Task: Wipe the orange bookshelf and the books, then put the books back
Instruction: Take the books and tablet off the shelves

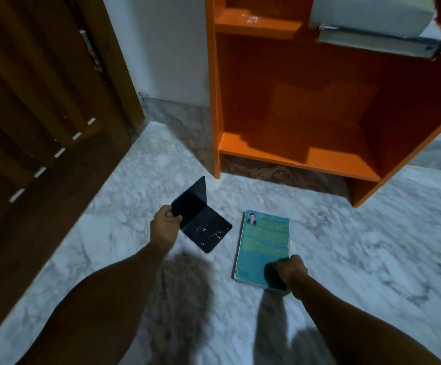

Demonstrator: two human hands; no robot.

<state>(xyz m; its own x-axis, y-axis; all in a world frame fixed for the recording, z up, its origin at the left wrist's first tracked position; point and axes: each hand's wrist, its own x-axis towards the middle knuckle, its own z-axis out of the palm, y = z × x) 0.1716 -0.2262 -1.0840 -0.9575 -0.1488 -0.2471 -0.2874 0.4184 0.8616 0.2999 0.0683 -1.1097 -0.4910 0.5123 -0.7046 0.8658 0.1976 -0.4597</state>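
My left hand (164, 223) pinches the edge of a thin dark booklet (201, 219) that hangs open above the floor, its lower flap speckled with pale dust. A teal book (262, 241) lies flat on the marble floor just right of it. My right hand (290, 272) presses a dark cloth (274, 275) onto the teal book's near corner. The orange bookshelf (306, 156) stands behind, its lower compartment bare. On its upper shelf at the top right lie stacked books (377, 40), one jutting past the edge.
A dark wooden door (37, 101) fills the left side, with its frame meeting the white wall (166, 48). White-grey marble floor (372, 259) stretches around the books and to the right.
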